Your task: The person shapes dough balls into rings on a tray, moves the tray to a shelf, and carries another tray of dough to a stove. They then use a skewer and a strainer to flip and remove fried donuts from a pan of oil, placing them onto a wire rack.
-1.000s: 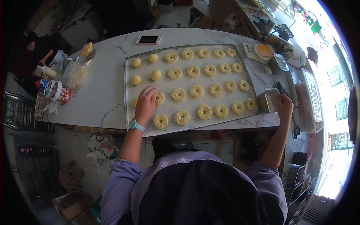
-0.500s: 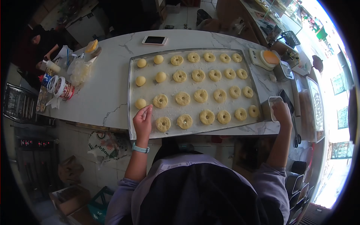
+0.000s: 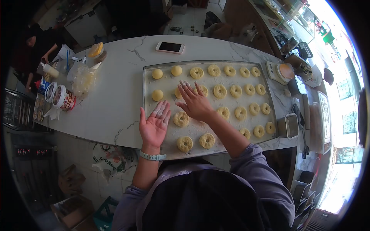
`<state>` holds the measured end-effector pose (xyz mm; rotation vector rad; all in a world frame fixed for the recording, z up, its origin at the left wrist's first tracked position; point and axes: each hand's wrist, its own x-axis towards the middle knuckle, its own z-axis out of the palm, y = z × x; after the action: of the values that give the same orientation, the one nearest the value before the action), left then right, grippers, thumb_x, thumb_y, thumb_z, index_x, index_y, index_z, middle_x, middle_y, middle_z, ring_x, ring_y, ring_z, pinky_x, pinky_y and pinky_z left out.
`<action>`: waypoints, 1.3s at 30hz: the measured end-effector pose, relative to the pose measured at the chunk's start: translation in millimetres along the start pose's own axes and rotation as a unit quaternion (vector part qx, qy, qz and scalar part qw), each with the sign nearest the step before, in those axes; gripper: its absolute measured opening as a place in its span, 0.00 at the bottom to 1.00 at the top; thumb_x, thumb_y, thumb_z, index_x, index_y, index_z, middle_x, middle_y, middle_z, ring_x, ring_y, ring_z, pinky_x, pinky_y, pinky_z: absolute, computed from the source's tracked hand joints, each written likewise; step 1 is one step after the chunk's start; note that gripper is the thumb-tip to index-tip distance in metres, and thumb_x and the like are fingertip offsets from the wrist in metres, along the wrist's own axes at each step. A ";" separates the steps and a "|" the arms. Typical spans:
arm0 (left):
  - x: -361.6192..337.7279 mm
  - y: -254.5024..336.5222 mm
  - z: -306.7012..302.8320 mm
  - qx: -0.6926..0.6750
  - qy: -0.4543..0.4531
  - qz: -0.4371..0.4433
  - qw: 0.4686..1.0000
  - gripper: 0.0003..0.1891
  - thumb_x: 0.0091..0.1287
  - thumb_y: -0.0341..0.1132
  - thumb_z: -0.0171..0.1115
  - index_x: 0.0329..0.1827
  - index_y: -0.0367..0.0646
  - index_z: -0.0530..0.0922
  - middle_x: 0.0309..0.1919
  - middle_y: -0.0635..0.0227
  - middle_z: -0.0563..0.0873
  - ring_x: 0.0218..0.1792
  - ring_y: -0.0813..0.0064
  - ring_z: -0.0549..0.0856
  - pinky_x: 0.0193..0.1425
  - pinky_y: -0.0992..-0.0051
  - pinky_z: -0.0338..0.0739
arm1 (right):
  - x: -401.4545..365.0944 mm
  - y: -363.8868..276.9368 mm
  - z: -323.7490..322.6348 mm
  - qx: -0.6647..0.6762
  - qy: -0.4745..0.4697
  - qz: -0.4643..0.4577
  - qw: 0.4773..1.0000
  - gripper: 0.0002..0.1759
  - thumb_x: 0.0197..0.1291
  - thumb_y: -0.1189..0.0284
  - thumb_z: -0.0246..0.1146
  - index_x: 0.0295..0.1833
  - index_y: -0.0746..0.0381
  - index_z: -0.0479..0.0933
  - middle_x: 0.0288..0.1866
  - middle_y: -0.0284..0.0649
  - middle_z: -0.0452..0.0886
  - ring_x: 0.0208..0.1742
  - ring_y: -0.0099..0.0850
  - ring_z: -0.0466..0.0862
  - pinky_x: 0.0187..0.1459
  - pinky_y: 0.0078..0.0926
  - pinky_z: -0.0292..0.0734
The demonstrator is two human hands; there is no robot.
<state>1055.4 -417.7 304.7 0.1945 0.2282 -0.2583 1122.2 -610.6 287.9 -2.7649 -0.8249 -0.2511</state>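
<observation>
My left hand [image 3: 155, 126] is open, palm up with spread fingers, over the left side of a large metal tray [image 3: 166, 82]. White powder coats its fingers. My right hand [image 3: 194, 102] is open too, palm down, slanting across the tray with powder on its fingertips. Neither hand holds anything. Smooth dough balls [image 3: 157, 73] lie in the tray's left columns, one partly hidden behind my right fingers. Several dough rings [image 3: 220, 91] fill the rest in rows, some covered by my right forearm. A rectangular metal tin [image 3: 283, 125] with pale contents stands right of the tray.
A phone [image 3: 170, 47] lies behind the tray. A scale [image 3: 278, 73] and black scissors [image 3: 305, 142] are at the right. Tubs [image 3: 63, 98] and a plastic bag [image 3: 84, 79] crowd the left end. Another person [image 3: 48, 48] stands at far left.
My right hand has come out of the tin and moved left over the tray. My left hand has turned palm up and spread its fingers. The view has shifted slightly.
</observation>
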 end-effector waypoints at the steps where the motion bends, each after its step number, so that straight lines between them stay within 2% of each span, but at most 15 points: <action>1: -0.9 11.6 -5.0 -0.011 -0.004 0.011 1.000 0.38 0.71 0.56 0.44 0.68 0.26 0.56 0.68 0.47 0.63 0.71 0.58 0.60 0.75 0.63 0.54 | 5.1 2.5 13.6 0.001 -0.021 -0.012 1.000 0.37 0.69 0.49 0.40 0.71 0.67 0.54 0.72 0.48 0.59 0.75 0.39 0.54 0.74 0.45 0.38; 3: -5.3 32.1 -15.9 -0.032 -0.009 0.034 0.999 0.36 0.72 0.53 0.44 0.69 0.26 0.53 0.69 0.47 0.61 0.72 0.57 0.58 0.76 0.62 0.52 | 10.1 7.3 40.5 0.005 -0.063 -0.035 0.997 0.38 0.69 0.48 0.39 0.72 0.67 0.52 0.73 0.48 0.58 0.76 0.38 0.53 0.74 0.45 0.37; 4: -8.4 39.8 -17.8 -0.037 0.006 0.042 0.998 0.34 0.73 0.51 0.43 0.67 0.26 0.58 0.66 0.47 0.66 0.70 0.58 0.62 0.75 0.62 0.55 | 14.0 5.5 39.2 0.000 -0.066 -0.032 0.997 0.38 0.69 0.47 0.39 0.72 0.67 0.52 0.73 0.48 0.58 0.76 0.38 0.53 0.75 0.45 0.37; 9: -16.3 64.5 -39.7 -0.046 0.043 0.065 0.996 0.29 0.73 0.46 0.45 0.66 0.28 0.59 0.65 0.48 0.67 0.69 0.58 0.64 0.74 0.61 0.60 | 14.2 3.2 40.4 -0.018 -0.075 -0.043 0.996 0.39 0.68 0.47 0.40 0.72 0.66 0.52 0.73 0.47 0.57 0.76 0.37 0.53 0.75 0.46 0.35; 12: -13.6 72.7 -42.3 -0.045 0.049 0.062 0.996 0.27 0.73 0.44 0.46 0.66 0.29 0.60 0.65 0.49 0.69 0.68 0.58 0.66 0.73 0.61 0.61 | 17.6 8.7 37.4 -0.014 -0.063 -0.007 0.998 0.38 0.69 0.48 0.38 0.72 0.67 0.50 0.73 0.47 0.58 0.76 0.37 0.52 0.74 0.47 0.35; 15: -10.8 76.1 -43.2 -0.032 0.049 0.062 0.996 0.26 0.73 0.43 0.46 0.65 0.29 0.61 0.64 0.50 0.70 0.67 0.58 0.67 0.72 0.61 0.63 | 19.4 14.4 29.9 0.004 -0.080 -0.009 0.997 0.31 0.68 0.56 0.45 0.69 0.65 0.58 0.73 0.45 0.59 0.76 0.36 0.52 0.74 0.47 0.36; 18: -9.0 80.0 -42.3 -0.021 0.052 0.060 0.997 0.25 0.73 0.42 0.46 0.65 0.30 0.62 0.63 0.51 0.70 0.67 0.59 0.68 0.71 0.61 0.64 | 21.8 26.1 20.1 0.043 -0.006 0.041 0.998 0.21 0.61 0.66 0.53 0.60 0.56 0.72 0.67 0.39 0.68 0.72 0.34 0.60 0.73 0.48 0.41; 21: -8.1 78.6 -46.0 -0.017 0.066 0.056 0.996 0.24 0.73 0.41 0.46 0.64 0.30 0.63 0.63 0.51 0.71 0.66 0.59 0.69 0.71 0.61 0.65 | 26.5 18.2 -0.3 0.029 -0.002 0.063 0.998 0.15 0.54 0.72 0.57 0.48 0.49 0.80 0.57 0.33 0.73 0.65 0.32 0.67 0.69 0.47 0.48; 24: -6.1 75.4 -44.8 -0.013 0.075 0.045 0.996 0.23 0.73 0.40 0.46 0.63 0.30 0.64 0.62 0.52 0.73 0.65 0.59 0.70 0.70 0.61 0.67 | 26.4 20.6 4.1 0.003 0.016 0.047 0.999 0.13 0.55 0.71 0.57 0.44 0.46 0.81 0.52 0.33 0.72 0.61 0.31 0.67 0.64 0.47 0.52; 30: -7.5 64.0 -45.6 0.004 0.091 0.032 0.995 0.21 0.73 0.40 0.46 0.59 0.31 0.69 0.57 0.53 0.77 0.63 0.59 0.73 0.69 0.62 0.68 | 28.1 16.0 2.5 -0.016 -0.059 0.025 0.998 0.10 0.55 0.68 0.59 0.44 0.49 0.80 0.56 0.35 0.68 0.63 0.34 0.64 0.62 0.48 0.52; 34: -5.8 51.4 -39.4 0.022 0.073 0.008 0.997 0.20 0.73 0.39 0.45 0.59 0.31 0.70 0.55 0.54 0.79 0.62 0.60 0.75 0.68 0.62 0.69 | 28.5 6.2 -1.0 -0.047 -0.017 -0.001 0.999 0.13 0.57 0.63 0.58 0.47 0.53 0.78 0.57 0.36 0.66 0.61 0.33 0.64 0.60 0.47 0.55; 39: -1.1 11.3 -31.6 0.115 0.068 -0.058 0.989 0.18 0.72 0.40 0.50 0.54 0.33 0.73 0.50 0.56 0.82 0.55 0.62 0.79 0.64 0.65 0.72 | 26.4 5.6 37.8 -0.110 0.001 0.001 0.994 0.19 0.57 0.62 0.59 0.50 0.61 0.74 0.57 0.40 0.65 0.62 0.35 0.63 0.59 0.48 0.55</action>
<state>1051.2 -399.8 276.6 0.4289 0.3466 -0.3883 1150.7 -590.9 256.9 -2.9672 -0.8395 -0.3655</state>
